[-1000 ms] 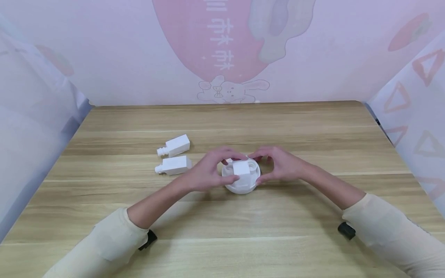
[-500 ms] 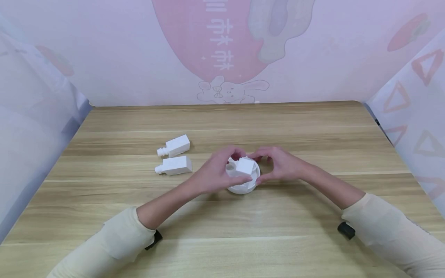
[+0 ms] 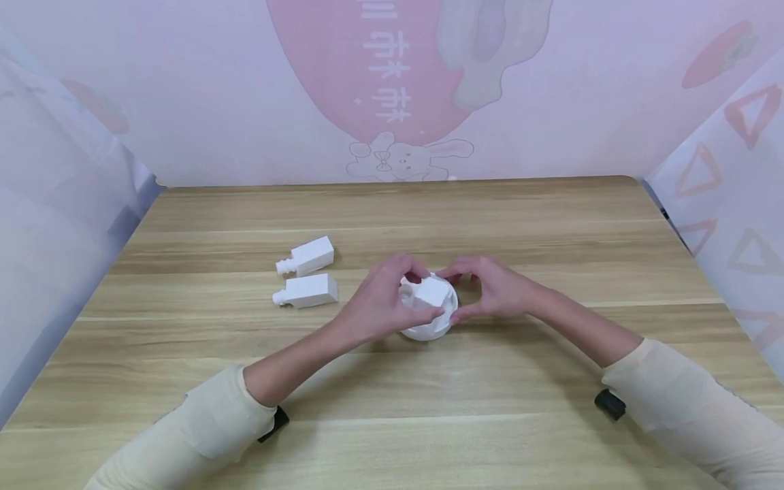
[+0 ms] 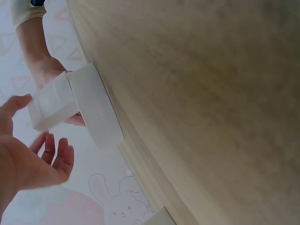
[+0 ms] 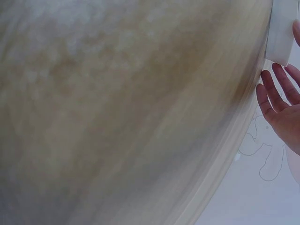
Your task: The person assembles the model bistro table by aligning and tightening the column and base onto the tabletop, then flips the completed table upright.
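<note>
On the wooden table stands a white round base (image 3: pixel 427 333), a shallow disc with raised inner walls. A white rectangular block (image 3: pixel 432 291) stands in it, slightly blurred in the left wrist view (image 4: pixel 52 102). My left hand (image 3: pixel 392 299) holds this block, thumb on the near side and fingers behind. In the left wrist view the left hand (image 4: pixel 28 154) has its thumb at the block's corner. My right hand (image 3: pixel 493 289) grips the base's right rim between thumb and fingers. A round opening (image 3: pixel 406 291) shows left of the block. The block's lower end is hidden.
Two white rectangular pieces with narrow ridged necks lie left of the hands, the farther piece (image 3: pixel 314 256) close behind the nearer piece (image 3: pixel 311 290). Printed cloth (image 3: pixel 214 102) walls the table (image 3: pixel 392 422) at the back and both sides.
My left hand has shifted right around the block, and the block has turned and moved slightly right on the base. The right hand keeps its hold. The two loose pieces have not moved.
</note>
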The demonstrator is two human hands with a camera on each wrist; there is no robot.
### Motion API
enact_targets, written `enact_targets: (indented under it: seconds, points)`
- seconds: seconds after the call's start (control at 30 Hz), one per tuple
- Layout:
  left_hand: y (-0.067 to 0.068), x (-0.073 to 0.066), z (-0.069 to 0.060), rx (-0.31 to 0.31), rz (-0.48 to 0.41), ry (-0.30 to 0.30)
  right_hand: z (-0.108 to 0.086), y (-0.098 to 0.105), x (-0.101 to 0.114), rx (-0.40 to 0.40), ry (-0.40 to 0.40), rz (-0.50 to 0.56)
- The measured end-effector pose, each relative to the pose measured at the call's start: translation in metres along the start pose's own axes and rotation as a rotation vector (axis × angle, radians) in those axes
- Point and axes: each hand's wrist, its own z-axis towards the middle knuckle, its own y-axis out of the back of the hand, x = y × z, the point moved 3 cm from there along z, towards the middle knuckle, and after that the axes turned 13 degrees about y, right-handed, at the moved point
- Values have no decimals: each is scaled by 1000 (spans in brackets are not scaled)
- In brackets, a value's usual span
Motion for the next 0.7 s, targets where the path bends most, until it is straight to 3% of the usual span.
enact_targets:
  seconds: [0.13,0.27,0.4,0.53,0.7]
  points:
    - [-2,-2,0,84,-46,-62,0,0,-1,3,0,10]
    - [-5,-3,-2,180,-83,-74,0,-1,-2,3,8,10]
    - [-8,-4,-5,249,-87,-152,0,-2,-3,-3,19,0]
    - [-8,-5,-8,280,-77,-235,0,-2,-3,-1,18,-5]
    - [-5,-4,-11,267,-51,-229,0,-1,-1,1,4,-5]
